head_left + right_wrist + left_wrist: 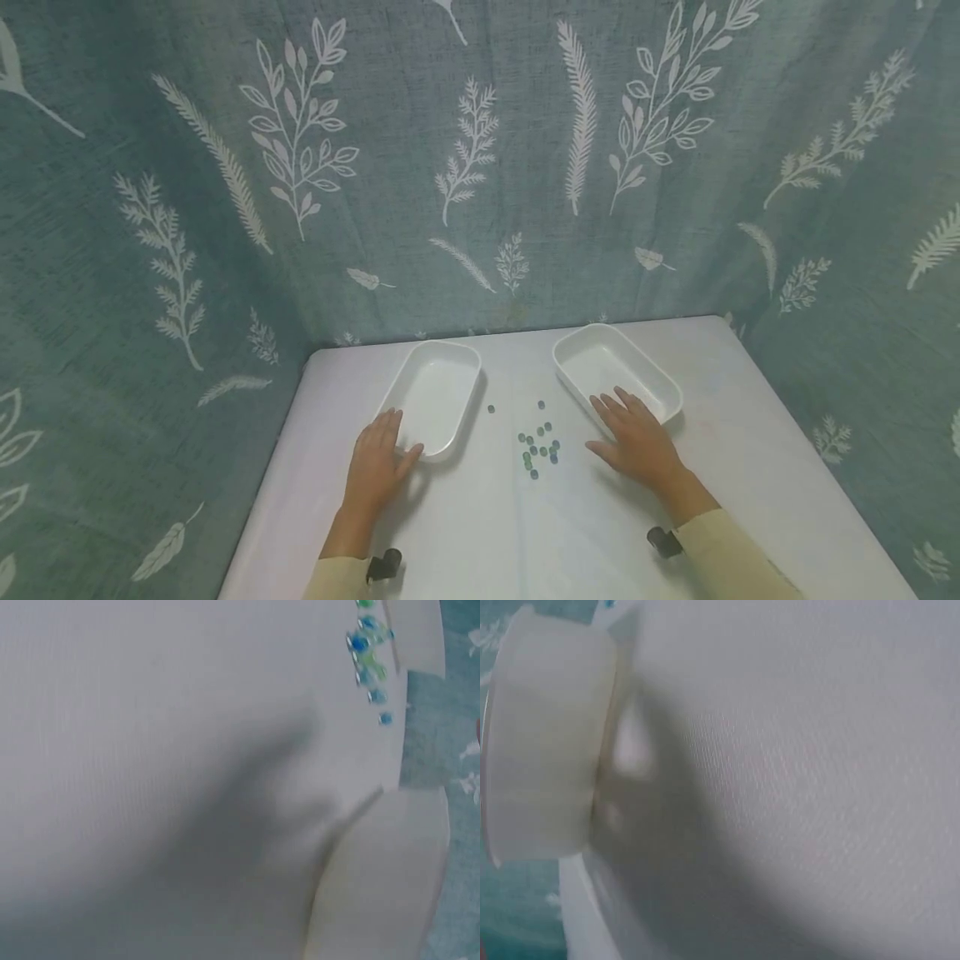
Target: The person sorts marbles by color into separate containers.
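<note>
Two white rectangular trays stand on the table, the left tray [437, 392] and the right tray [609, 367]. My left hand [375, 467] overlaps the near-left corner of the left tray, fingers straight and thumb spread along its near end. Over the near-left side of the right tray is my right hand [637, 442], palm down with fingers extended. Neither hand holds anything. Several small blue and green glass beads [533, 451] lie scattered between the trays, left of the right hand. The left wrist view shows the left tray's outer wall [547, 742]; both hands are out of sight in the wrist views.
A white cloth [480, 525] with a faint centre crease covers the table. Green-blue curtains [390, 167] with white leaf prints stand behind and at both sides. One bead [491, 409] lies apart, near the left tray's right side. Dark wrist devices [385, 564] sit at both cuffs.
</note>
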A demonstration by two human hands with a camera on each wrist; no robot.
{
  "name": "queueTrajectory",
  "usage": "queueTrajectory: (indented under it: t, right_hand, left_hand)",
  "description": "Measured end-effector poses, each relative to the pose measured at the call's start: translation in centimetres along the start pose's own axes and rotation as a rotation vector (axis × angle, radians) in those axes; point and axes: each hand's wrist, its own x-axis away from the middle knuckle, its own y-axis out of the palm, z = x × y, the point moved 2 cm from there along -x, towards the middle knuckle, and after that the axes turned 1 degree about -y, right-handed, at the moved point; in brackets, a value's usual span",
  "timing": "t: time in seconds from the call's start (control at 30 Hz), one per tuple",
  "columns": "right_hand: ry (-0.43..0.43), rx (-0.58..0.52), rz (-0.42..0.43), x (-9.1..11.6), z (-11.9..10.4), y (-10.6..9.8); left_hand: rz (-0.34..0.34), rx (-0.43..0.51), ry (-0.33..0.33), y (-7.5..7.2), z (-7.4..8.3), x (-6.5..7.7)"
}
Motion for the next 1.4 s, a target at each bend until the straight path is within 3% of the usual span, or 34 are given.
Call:
queueTrajectory:
  t: [0.23,0.47,0.63,0.83,0.93,1.03,1.2,1.4]
  right_hand:
    - [-0.111,-0.048,0.146,-0.6,-1.5,1.2]
    - [-0.133,-0.065,0.170,-0.8,-2.6,2.4]
    - [-0.054,-0.113,0.117,-0.8,-3.0,3.5]
    - [0.118,-0.256,-0.040,-0.1,-3.1,5.2]
    - [0.244,-0.349,-0.132,0.6,-3.3,6.1]
    - [0.312,-0.426,-0.165,1.0,-3.8,6.8]
    - [0.313,-0.484,-0.138,1.1,-4.6,6.9]
    - [0.353,-0.463,-0.156,1.0,-5.0,7.7]
  left_hand:
    - [0.060,0.046,-0.046,0.4,-1.0,0.6]
    - [0.153,0.116,-0.188,0.6,-2.0,1.5]
    - [0.136,0.202,-0.332,0.9,-3.0,2.0]
    - [0.002,0.313,-0.486,1.8,-3.9,2.4]
    - [-0.037,0.350,-0.508,2.2,-4.0,2.5]
    - [-0.017,0.351,-0.495,2.7,-4.2,2.5]
    - [0.060,0.346,-0.457,3.8,-4.4,2.6]
    - [0.084,0.352,-0.494,3.9,-4.0,2.8]
